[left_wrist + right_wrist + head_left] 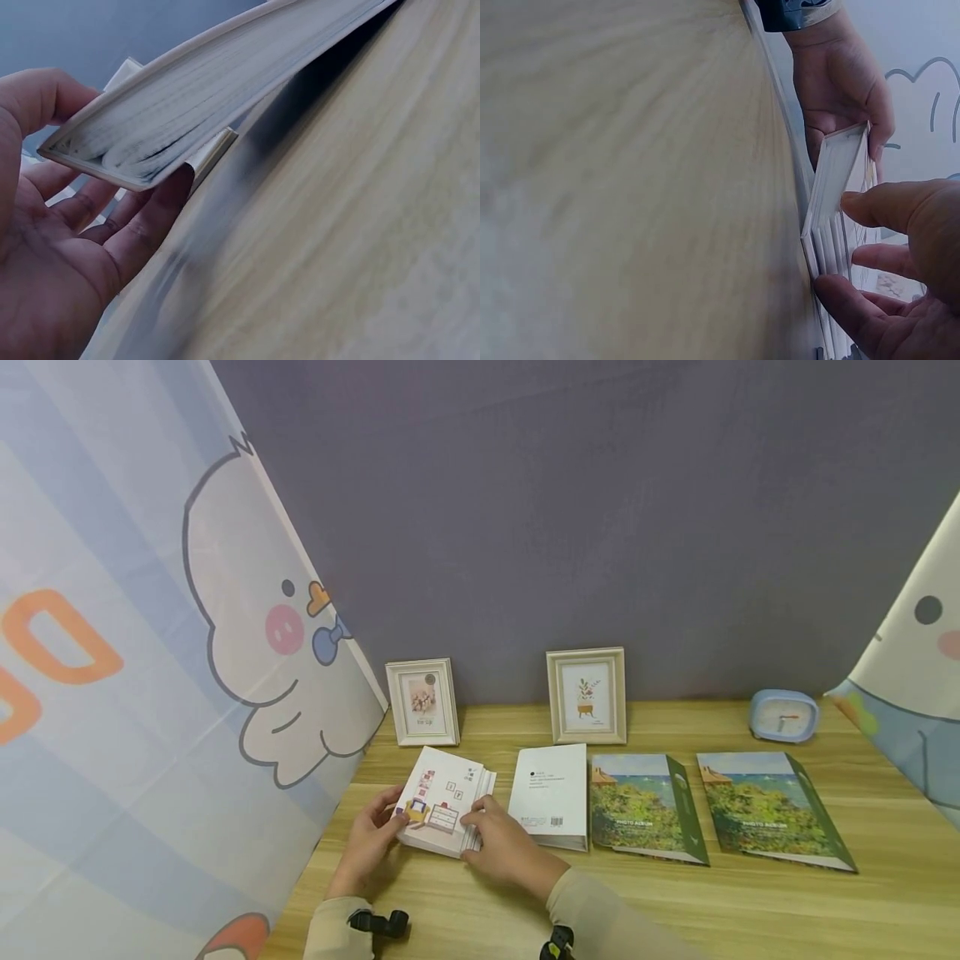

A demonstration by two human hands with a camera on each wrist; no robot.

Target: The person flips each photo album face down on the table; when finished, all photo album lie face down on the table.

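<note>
A white photo album (pixel 438 797) with drawn furniture on its cover is tilted at the left of the table. My left hand (pixel 372 837) grips its left edge, thumb on the cover; in the left wrist view, the fingers (pixel 142 225) reach under the lower corner and page edges show. At the opposite edge, my right hand (pixel 510 843) holds the album's ridged side (pixel 829 247) between thumb and fingers. Just right of that hand lies another white album (pixel 551 793), back cover up with a barcode. Part of the held album's underside is hidden.
Two green landscape photo albums (pixel 645 806) (pixel 772 806) lie further right on the wooden table (pixel 652 910). Behind stand two framed pictures (pixel 422 702) (pixel 587 696) and a blue clock (pixel 783 716). A grey backdrop (pixel 585 510) and a printed cartoon curtain (pixel 150 610) border the table.
</note>
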